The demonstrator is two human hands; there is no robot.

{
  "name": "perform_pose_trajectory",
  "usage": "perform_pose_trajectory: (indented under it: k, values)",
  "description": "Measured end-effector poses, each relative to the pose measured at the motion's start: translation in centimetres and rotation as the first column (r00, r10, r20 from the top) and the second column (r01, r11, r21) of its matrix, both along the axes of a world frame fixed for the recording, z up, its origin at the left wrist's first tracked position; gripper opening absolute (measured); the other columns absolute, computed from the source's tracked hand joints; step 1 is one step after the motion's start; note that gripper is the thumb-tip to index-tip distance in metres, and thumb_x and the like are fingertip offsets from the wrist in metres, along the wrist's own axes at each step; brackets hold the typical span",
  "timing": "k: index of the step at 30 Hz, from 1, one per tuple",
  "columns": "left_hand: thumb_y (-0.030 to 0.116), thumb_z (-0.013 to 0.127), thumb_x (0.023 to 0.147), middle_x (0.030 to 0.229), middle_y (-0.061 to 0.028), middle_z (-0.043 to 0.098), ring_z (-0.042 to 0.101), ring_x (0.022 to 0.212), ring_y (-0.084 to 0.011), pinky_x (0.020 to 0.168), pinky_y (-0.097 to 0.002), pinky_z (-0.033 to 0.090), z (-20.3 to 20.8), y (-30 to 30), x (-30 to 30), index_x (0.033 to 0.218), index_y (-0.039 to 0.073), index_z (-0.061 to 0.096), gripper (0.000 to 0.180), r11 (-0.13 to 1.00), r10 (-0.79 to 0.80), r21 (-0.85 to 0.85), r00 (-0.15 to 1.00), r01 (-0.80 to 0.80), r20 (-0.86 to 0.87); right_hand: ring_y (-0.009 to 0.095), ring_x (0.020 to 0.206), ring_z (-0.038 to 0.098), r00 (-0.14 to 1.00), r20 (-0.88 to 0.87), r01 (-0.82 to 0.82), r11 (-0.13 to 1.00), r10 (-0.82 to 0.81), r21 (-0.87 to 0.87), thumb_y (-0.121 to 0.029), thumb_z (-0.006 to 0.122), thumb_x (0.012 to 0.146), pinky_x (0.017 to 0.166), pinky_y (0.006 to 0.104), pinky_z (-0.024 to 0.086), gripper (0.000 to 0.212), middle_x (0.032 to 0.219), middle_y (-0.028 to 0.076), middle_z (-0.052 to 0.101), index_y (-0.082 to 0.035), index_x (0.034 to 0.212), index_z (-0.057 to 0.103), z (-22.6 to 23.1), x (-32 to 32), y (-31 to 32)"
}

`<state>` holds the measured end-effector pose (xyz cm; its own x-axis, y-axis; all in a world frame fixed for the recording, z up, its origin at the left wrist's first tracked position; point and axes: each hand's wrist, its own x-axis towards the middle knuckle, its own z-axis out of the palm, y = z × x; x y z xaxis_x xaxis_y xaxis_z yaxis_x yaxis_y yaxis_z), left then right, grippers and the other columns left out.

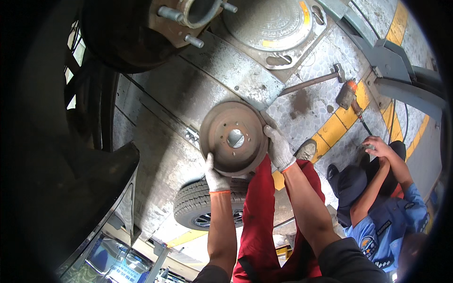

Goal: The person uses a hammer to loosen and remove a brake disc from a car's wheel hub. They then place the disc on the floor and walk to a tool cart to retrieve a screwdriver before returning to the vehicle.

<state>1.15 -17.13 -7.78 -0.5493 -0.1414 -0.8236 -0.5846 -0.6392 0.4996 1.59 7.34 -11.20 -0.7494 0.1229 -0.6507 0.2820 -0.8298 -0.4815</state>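
A rusty round brake drum is held out in front of me, its flat face with the centre hole and small bolt holes turned up. My left hand, in a white knitted glove, grips its lower left rim. My right hand, gloved the same way, grips the right rim. The fingers under the drum are mostly hidden. Above it, at the top of the view, is a wheel hub with several studs sticking out.
A tyre lies at my left. On the floor at the right are a hammer and an orange-and-dark air tool. A round turntable plate sits beyond. A person in a blue shirt crouches at right, near a grey lift arm.
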Motion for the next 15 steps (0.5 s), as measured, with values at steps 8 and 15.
perform_pose_trajectory:
  k: [8,15]
  values:
    - [0.022,0.073,0.102,0.158,-0.0167,0.059,0.057,0.145,-0.0365,0.127,-0.0564,0.042,-5.2,-2.7,-2.7,0.162,0.006,0.048,0.067,0.981,0.099,0.17,0.994,-0.09,-0.044,0.019,0.144,0.057,0.99,0.142,0.037,0.988,-0.016,-0.147,-0.023,0.052,0.116,0.123,0.0428,0.044,0.058,0.162,0.006,0.057,-0.009,0.17,0.039,-0.3,2.0,-3.0]
    - [0.042,0.058,0.113,0.168,-0.0189,0.048,0.048,0.154,-0.0356,0.131,-0.0553,0.035,-5.3,-1.6,-2.5,0.166,0.005,0.044,0.066,0.992,-0.109,-0.074,0.98,0.098,-0.165,0.02,0.147,0.054,0.993,0.118,0.0,0.996,0.01,-0.088,-0.027,0.055,0.115,0.123,0.0437,0.044,0.065,0.166,0.008,0.053,-0.007,0.173,0.033,0.3,1.3,-2.9]
